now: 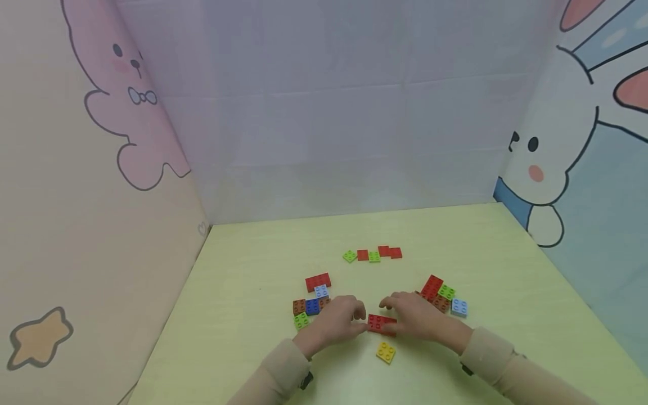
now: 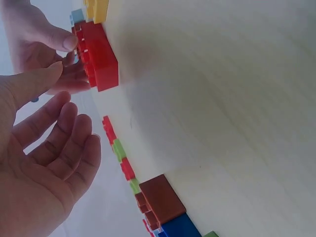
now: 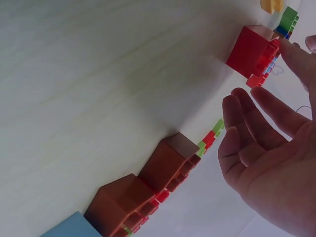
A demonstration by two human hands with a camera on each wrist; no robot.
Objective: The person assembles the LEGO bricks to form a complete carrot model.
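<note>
Between the two hands lies a red building brick (image 1: 377, 322), studs up on the table. My right hand (image 1: 416, 316) reaches over its right end, with the thumb overlapping the studs and the other fingers loosely bent beside it. In the right wrist view that thumb (image 3: 295, 55) comes right up to the red brick (image 3: 247, 52). On the other side, my left hand (image 1: 336, 319) hovers by the brick's left end. Its fingers (image 2: 74, 153) are loosely curved, with nothing in the palm. A yellow brick (image 1: 386, 352) sits just nearer to me than the red one.
To the left is a group with red (image 1: 318, 282), light blue (image 1: 321, 291), brown (image 1: 299, 306), dark blue (image 1: 312, 306) and green (image 1: 301, 321) bricks. Another group, with a red brick (image 1: 432, 287) and a light blue brick (image 1: 459, 307), lies right. Several thin plates (image 1: 363, 255) line up farther back.
</note>
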